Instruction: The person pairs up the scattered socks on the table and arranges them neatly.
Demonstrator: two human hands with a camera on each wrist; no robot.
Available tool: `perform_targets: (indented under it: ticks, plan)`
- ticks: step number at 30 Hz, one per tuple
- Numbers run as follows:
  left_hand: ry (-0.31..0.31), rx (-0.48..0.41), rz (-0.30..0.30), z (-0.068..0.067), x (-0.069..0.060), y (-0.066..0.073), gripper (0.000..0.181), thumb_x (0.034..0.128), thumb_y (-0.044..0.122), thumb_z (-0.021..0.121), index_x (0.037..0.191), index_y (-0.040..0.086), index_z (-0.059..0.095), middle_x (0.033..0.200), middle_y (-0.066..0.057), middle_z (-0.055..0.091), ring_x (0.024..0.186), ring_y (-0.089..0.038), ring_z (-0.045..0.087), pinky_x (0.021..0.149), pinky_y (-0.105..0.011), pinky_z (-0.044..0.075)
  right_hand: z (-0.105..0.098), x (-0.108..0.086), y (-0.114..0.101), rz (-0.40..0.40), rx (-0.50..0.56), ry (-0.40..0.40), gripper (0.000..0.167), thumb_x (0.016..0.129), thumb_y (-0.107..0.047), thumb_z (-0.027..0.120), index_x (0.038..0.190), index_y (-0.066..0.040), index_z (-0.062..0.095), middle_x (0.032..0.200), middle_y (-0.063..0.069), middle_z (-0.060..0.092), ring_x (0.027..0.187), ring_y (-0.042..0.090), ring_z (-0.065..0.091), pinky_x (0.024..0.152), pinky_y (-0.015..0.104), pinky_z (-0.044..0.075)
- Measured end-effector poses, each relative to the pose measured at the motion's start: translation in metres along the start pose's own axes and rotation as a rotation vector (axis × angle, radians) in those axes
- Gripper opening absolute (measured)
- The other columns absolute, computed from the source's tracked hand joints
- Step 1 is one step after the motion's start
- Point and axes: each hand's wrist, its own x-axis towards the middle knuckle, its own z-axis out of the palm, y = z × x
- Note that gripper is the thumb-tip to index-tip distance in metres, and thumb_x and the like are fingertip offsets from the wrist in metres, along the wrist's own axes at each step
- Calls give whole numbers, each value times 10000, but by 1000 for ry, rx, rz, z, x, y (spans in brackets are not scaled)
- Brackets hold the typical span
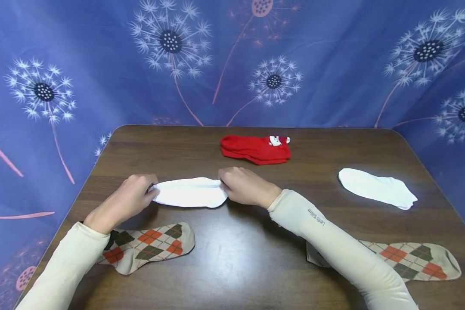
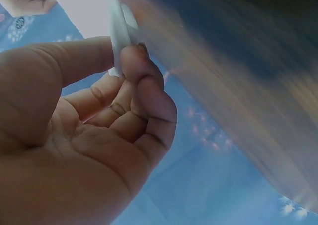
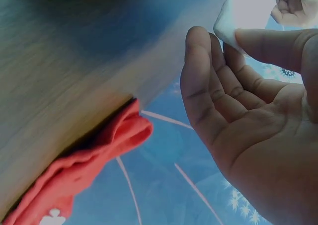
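A white sock (image 1: 191, 192) is stretched level between both hands above the table. The left hand (image 1: 129, 200) pinches its left end; in the left wrist view, thumb and forefinger of that hand (image 2: 94, 115) close on the doubled white edge (image 2: 118, 31). At the sock's other end the right hand (image 1: 248, 186) grips the cloth. The right wrist view has this hand (image 3: 253, 101) with its thumb against the white fabric (image 3: 243, 11), the other fingers bent behind it.
Red socks (image 1: 255, 149) lie at the back of the brown table (image 1: 232, 275), another white sock (image 1: 376, 187) at the right. One argyle sock (image 1: 155, 245) is below the left hand; another (image 1: 422, 260) lies partly under the right sleeve (image 1: 333, 245). Behind hangs a blue dandelion cloth (image 1: 217, 64).
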Motion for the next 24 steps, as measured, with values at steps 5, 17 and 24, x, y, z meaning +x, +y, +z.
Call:
perform_targets:
  ticks: [5, 17, 24]
  plan:
    - [-8, -8, 24, 3, 5, 11, 136, 885, -17, 661, 785, 57, 605, 663, 4, 473, 584, -143, 405, 549, -321, 370, -8, -16, 2, 23, 8, 8, 131, 898, -9, 604, 815, -104, 569, 697, -46, 521, 611, 121, 489, 553, 253, 424]
    - [-20, -26, 123, 13, 13, 43, 189, 877, -29, 680, 766, 89, 582, 684, 28, 487, 608, -124, 411, 568, -306, 387, -19, -55, 9, 81, 5, 32, 98, 882, -10, 645, 849, -87, 593, 716, -52, 536, 589, 110, 463, 539, 255, 429]
    - [-31, -23, 166, 15, 16, 61, 163, 873, -22, 696, 793, 83, 600, 720, 34, 516, 625, -110, 448, 584, -295, 423, -29, -76, 10, 122, 8, 27, 93, 874, -6, 667, 888, -86, 622, 750, -54, 563, 609, 105, 480, 559, 251, 441]
